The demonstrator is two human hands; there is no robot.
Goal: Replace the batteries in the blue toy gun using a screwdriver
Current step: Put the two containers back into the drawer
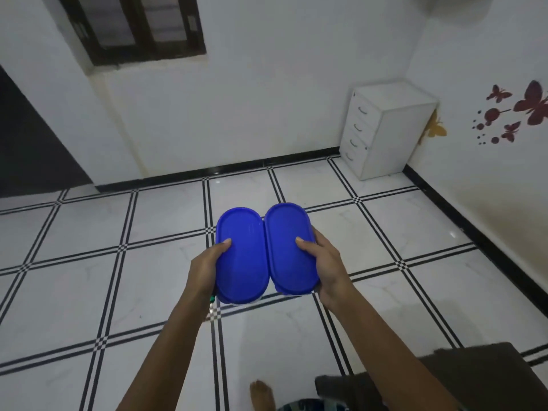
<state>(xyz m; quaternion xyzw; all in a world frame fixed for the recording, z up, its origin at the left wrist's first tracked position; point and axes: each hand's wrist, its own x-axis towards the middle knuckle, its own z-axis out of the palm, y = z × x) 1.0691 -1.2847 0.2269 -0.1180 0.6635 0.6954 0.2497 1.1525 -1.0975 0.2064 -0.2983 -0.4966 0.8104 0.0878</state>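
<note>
Left hand (pixel 207 266) grips blue oval-lidded plastic box (pixel 241 262); right hand (pixel 327 269) grips matching second box (pixel 290 250). Boxes touching, held above tiled floor (pixel 89 262). Blue toy gun, screwdriver unseen. Step: fetching supplies, likely. Next: set down, pop lids.

Smooth blue plastic held over a glossy tiled floor.

The left blue box (pixel 241 256) and the right blue box (pixel 289 247) are seen to be moulded plastic, smooth across the lids, with a soft satin sheen. Beneath and around the boxes, the floor (pixel 415 232) is laid in polished white tiles, faintly veined like marble and banded in black; light is reflected in them. Beyond the boxes, the wall (pixel 252 114) is finished in matt white paint and edged by a shiny black skirting (pixel 237 169). Beyond them to the right, a white drawer unit (pixel 397 134) is given a matt finish, with handles (pixel 362 110) that look like bright metal. Nearer than the boxes, rightward, a dark brown cloth (pixel 474 378) is shown, matt and slightly rough.
</note>
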